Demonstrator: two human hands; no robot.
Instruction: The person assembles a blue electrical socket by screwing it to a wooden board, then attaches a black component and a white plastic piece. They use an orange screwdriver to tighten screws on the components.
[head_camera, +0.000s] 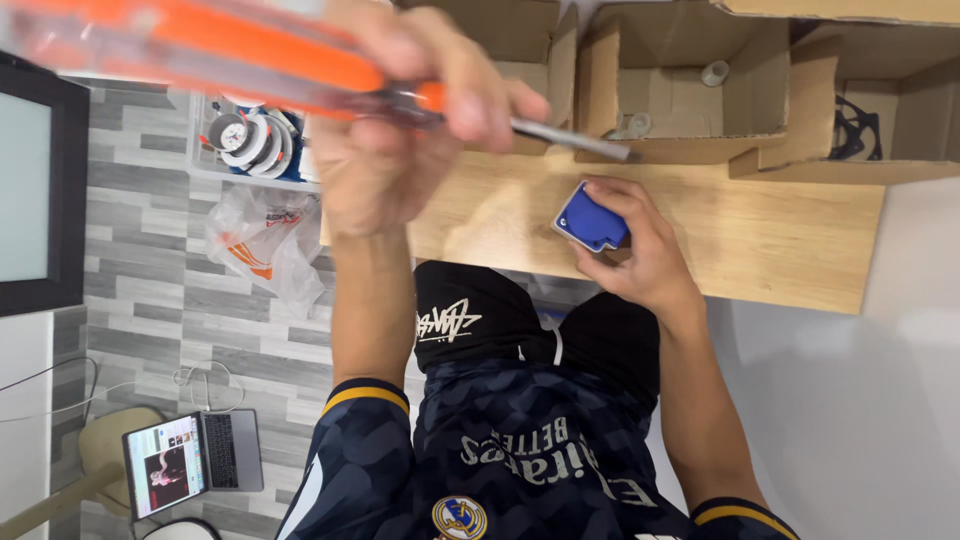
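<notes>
My left hand (400, 130) is raised close to the camera and grips a screwdriver (250, 55) with an orange and clear handle. Its metal shaft (575, 138) points right and ends just above my right hand. My right hand (645, 255) rests on the light wooden tabletop (780, 240) and holds a small blue plastic part (590, 218) by its edges against the wood. The screwdriver tip hangs a little above the blue part and does not touch it. The handle is blurred.
Open cardboard boxes (690, 100) line the far edge of the table; one holds a black fan (855, 130). On the grey floor to the left lie a plastic bag (265, 240), a bin of round gauges (250, 140) and an open laptop (195, 460). A dark-framed panel (30, 190) stands at the left edge.
</notes>
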